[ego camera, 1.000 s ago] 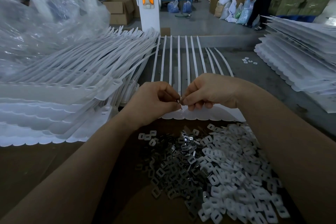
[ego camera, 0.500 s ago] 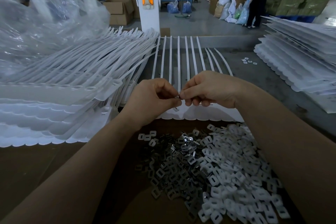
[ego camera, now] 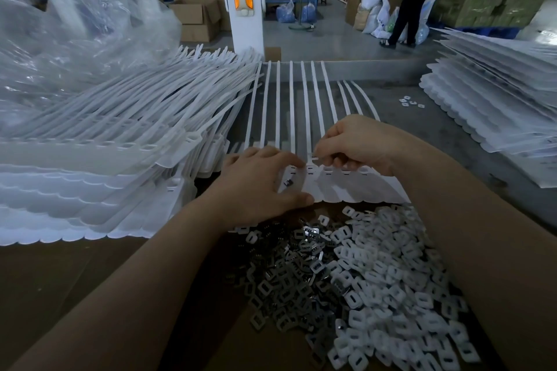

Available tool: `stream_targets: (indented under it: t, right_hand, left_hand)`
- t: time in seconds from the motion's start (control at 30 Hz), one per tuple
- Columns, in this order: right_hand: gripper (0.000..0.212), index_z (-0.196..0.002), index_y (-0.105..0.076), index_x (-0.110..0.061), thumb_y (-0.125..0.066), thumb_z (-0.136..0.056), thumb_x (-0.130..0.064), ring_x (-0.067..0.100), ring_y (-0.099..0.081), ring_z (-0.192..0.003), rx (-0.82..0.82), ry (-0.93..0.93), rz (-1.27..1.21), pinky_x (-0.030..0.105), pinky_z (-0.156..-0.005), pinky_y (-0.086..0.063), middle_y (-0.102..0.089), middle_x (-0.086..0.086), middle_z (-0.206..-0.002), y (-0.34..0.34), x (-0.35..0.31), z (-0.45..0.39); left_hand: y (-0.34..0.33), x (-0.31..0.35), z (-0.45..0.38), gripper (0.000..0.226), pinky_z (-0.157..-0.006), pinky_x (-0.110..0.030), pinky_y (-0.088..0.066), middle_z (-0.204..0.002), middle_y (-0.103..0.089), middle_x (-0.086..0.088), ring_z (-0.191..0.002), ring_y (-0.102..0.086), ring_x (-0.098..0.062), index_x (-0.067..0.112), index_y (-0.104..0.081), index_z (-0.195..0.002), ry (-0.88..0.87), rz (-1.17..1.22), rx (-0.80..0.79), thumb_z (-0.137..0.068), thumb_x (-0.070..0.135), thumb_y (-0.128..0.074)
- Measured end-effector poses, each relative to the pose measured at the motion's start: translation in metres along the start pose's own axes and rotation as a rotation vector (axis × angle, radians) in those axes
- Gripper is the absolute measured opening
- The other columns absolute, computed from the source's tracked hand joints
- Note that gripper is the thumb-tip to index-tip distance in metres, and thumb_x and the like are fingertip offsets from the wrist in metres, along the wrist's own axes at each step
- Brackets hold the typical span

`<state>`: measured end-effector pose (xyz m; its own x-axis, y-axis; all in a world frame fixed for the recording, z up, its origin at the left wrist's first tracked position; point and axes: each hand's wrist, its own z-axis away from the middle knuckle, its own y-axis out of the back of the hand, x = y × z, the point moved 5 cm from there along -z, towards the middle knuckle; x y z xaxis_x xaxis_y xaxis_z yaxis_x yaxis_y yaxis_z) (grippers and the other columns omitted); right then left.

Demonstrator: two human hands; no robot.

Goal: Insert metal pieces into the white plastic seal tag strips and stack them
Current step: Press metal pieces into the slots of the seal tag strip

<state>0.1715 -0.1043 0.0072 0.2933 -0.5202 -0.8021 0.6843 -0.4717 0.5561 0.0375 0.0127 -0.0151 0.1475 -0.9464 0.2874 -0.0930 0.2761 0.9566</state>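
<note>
A white sheet of joined seal tag strips (ego camera: 346, 187) lies flat in front of me, its long tails running away from me. My right hand (ego camera: 358, 144) pinches a small metal piece (ego camera: 315, 156) at a slot in one tag head. My left hand (ego camera: 259, 181) rests on the sheet just left of that slot, index fingertip pressing beside it and thumb at the scalloped near edge. Another small metal piece (ego camera: 288, 182) shows under that hand's arch. A heap of loose metal pieces (ego camera: 289, 274) lies on the cardboard below my hands.
White plastic clips (ego camera: 391, 280) are heaped beside the metal ones on the brown cardboard (ego camera: 60, 280). Tall stacks of strips stand at left (ego camera: 105, 159) and right (ego camera: 497, 105). A clear plastic bag (ego camera: 75, 39) bulges at far left. A person (ego camera: 407, 3) stands beyond the bench.
My hands were pinched together above the sheet. The left hand has dropped onto the tag heads and spread, and the right hand has carried the metal piece to a slot.
</note>
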Motion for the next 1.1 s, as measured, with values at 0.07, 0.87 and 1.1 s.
stream_targets:
  t: [0.07, 0.87, 1.1]
  right_hand:
    - [0.014, -0.081, -0.071, 0.002, -0.070, -0.084, -0.011, 0.011, -0.051, -0.050, 0.019, -0.018, 0.024, 0.020, -0.042, -0.039, -0.066, 0.006, -0.062, 0.001, 0.002, -0.001]
    - [0.011, -0.086, -0.075, -0.013, -0.074, -0.084, -0.024, 0.011, -0.055, -0.062, 0.048, -0.001, 0.277, 0.016, -0.038, -0.039, -0.065, 0.001, -0.078, -0.011, -0.005, 0.001]
    - [0.013, -0.084, -0.075, -0.010, -0.075, -0.083, -0.023, 0.012, -0.054, -0.063, 0.043, -0.013, 0.282, 0.022, -0.048, -0.042, -0.067, 0.004, -0.082, -0.014, -0.007, 0.004]
  left_hand:
    - [0.001, -0.004, 0.000, 0.075, -0.110, -0.050, -0.019, -0.143, -0.043, 0.014, -0.135, -0.034, -0.016, 0.048, -0.042, -0.132, 0.019, -0.016, -0.007, -0.067, 0.085, -0.039]
    - [-0.001, -0.020, -0.005, 0.077, -0.111, -0.051, -0.020, -0.144, -0.038, 0.007, -0.138, -0.028, -0.022, 0.045, -0.043, -0.123, 0.139, 0.015, 0.001, -0.059, 0.086, -0.051]
    - [-0.002, -0.020, -0.006, 0.078, -0.110, -0.051, -0.019, -0.145, -0.037, 0.008, -0.138, -0.028, -0.022, 0.045, -0.043, -0.123, 0.148, 0.026, 0.000, -0.057, 0.086, -0.050]
